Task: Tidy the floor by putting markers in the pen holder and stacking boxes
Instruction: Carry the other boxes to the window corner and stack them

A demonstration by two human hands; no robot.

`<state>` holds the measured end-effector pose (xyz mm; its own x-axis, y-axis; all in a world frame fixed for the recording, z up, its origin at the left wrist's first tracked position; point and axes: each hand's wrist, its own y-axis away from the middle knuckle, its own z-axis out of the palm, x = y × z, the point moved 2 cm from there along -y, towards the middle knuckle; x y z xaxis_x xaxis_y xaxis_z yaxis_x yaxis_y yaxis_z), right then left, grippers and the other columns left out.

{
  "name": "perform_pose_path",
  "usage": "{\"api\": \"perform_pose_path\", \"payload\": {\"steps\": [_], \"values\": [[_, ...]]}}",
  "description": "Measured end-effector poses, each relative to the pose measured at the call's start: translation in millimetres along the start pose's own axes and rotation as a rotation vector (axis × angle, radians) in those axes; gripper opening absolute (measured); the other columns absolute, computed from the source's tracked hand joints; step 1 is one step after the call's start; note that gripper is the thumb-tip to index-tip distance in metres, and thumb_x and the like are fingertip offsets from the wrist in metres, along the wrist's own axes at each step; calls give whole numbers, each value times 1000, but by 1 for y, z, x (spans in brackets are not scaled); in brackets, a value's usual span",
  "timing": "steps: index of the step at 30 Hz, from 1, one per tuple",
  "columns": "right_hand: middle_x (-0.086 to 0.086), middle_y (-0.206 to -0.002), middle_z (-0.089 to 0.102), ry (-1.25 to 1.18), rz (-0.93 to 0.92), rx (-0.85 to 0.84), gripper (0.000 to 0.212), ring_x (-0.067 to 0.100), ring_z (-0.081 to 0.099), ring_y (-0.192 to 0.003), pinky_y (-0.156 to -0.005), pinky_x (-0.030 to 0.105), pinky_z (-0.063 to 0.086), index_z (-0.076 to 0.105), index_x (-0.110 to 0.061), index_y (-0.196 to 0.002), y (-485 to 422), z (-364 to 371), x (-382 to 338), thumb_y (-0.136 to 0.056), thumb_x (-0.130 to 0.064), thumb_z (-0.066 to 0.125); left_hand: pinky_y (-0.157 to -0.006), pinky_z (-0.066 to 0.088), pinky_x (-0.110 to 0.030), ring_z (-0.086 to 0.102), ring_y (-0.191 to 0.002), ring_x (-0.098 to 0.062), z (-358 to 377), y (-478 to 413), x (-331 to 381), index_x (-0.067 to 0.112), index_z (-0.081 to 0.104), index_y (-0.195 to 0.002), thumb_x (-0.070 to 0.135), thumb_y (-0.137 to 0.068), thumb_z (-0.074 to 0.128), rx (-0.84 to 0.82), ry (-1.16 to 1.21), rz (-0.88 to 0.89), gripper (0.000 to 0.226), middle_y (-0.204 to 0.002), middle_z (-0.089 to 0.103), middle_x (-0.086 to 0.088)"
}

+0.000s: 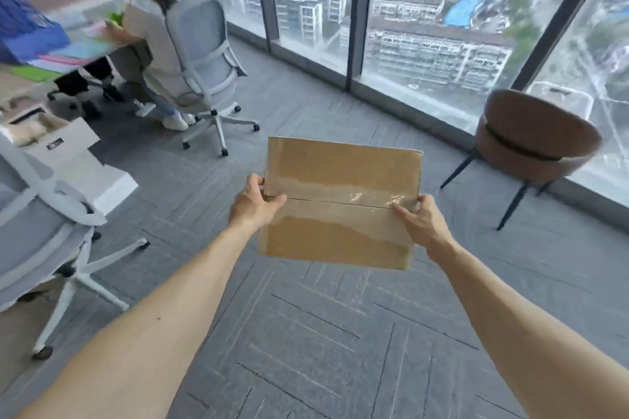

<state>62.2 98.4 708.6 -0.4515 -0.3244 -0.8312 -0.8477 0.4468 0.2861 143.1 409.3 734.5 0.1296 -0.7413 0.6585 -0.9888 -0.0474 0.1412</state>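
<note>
Box (340,201) in the air, carried at arm's length over the carpet (323,333), top face toward the camera, tape strip across its centre seam. Nothing under it; it rests on no surface.

Left hand (253,202): closed on the box's left edge at the seam, thumb lying over the top face, fingers wrapped out of sight behind. Right hand (420,219): closed on the right edge at the same height, thumb on the top face near the shiny tape, fingers hidden behind the side. Both arms extended, grip even on both sides, box roughly level with a slight tilt down toward the viewer.

Progress, as a judgement: stacking step is under way, this box is in transit. No stack of cardboard boxes visible anywhere in view, so cannot tell whether this is the first or a later one, nor where it is to land. An open white carton (64,146) sits on the floor at the left edge of the carpet, by the near office chair (44,221); cannot tell if it belongs to the job.

Markers and pen holder: none in view. Cannot tell whether that half is done or untouched.

Floor ahead, between the far chair (204,54) and the brown stool (531,136) by the window, shows no loose items.

Left to do at minimum: set this box down on a stack.
</note>
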Motion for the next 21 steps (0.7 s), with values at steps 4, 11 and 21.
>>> {"api": "perform_pose_path", "payload": {"steps": [4, 11, 21], "values": [[5, -112, 54, -69, 10, 148, 39, 26, 55, -101, -90, 46, 50, 43, -13, -115, -21, -113, 17, -90, -36, 63, -82, 45, -34, 61, -113, -32, 52, -4, 121, 11, 43, -132, 43, -87, 70, -35, -57, 151, 61, -131, 63, -8], [6, -114, 59, -180, 70, 387, 47, 28, 58, -104, -91, 48, 51, 43, -15, -121, -38, -304, 74, -88, -40, 64, -83, 52, -37, 64, -99, -29, 166, 14, 315, 18, 45, -124, 46, -86, 70, -130, -31, 374, 54, -102, 63, 3], [5, -114, 57, -292, 220, 720, 43, 26, 55, -103, -90, 45, 48, 42, -13, -121, -26, -503, 193, -90, -35, 63, -85, 51, -37, 64, -102, -28, 352, 69, 521, 18, 48, -121, 45, -84, 68, -347, -27, 665, 50, -104, 63, 2]]}}
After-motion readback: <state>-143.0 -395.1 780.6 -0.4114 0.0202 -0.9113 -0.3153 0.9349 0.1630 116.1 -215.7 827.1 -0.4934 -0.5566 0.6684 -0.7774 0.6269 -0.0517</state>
